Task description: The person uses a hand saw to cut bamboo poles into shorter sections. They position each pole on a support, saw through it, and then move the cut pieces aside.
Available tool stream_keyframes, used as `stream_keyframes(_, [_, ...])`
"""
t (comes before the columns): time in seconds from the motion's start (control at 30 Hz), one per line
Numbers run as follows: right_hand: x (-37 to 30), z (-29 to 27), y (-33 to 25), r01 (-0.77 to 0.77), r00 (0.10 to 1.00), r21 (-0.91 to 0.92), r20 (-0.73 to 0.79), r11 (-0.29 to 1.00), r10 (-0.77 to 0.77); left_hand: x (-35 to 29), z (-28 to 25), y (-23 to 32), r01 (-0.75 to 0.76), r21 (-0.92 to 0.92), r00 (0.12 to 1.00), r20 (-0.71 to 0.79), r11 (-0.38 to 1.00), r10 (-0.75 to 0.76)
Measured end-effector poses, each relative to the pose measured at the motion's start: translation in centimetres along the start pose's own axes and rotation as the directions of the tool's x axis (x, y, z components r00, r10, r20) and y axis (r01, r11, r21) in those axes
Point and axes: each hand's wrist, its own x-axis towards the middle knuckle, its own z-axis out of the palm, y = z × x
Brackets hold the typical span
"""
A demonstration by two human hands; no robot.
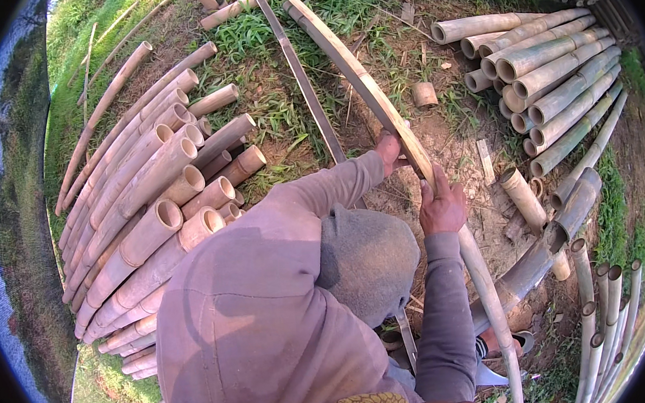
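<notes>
Neither of my own hands is in view. Close in front, a person in a mauve top (250,336) and grey head covering (369,262) bends over, seen from above and behind. That person's left hand (389,153) grips the side of a long split bamboo length (362,77). Their right hand (444,205) is closed around it nearer to me. The bamboo runs from the far middle to the lower right, bowed by the lens. Beside it lies a long, flat, dark strip (301,70), passing beneath the person's left arm.
Cut bamboo poles (130,254) are piled at left, and another stack (562,69) stands at far right. A thick bamboo tube (529,280) lies right of the person, with thinner poles (608,323) beyond. A short bamboo piece (424,93) rests on the dirt.
</notes>
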Motion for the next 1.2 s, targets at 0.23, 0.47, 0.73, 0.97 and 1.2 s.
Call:
stream_keyframes(0.23, [0.8,0.6,-1.1,0.009,1.0,-0.047,-0.004,0.999,-0.009,0.7,-0.8,-0.7,-0.001,-0.035,0.998,0.06,0.999,0.003])
stream_keyframes(0.47, [1.2,1.1,-1.8,0.001,1.0,-0.055,0.013,0.998,0.0,0.7,-1.3,-0.8,-0.009,-0.036,0.995,0.095,0.999,0.012])
stream_keyframes(0.73, [0.3,1.3,-1.2,-0.005,0.999,-0.066,-0.033,0.998,0.003,0.7,-1.6,-1.3,-0.009,-0.188,0.99,0.135,0.982,0.035])
stream_keyframes(0.97, [-0.5,1.5,-1.9,-0.031,0.998,-0.04,-0.059,0.999,0.028,1.3,-1.8,-0.9,-0.025,-0.626,0.986,0.113,0.78,0.122])
stream_keyframes(1.2, [-1.3,1.2,-1.1,-0.119,0.983,-0.017,-0.145,0.993,0.115,-1.1,0.5,0.2,-0.153,-0.454,0.988,-0.078,0.878,0.131])
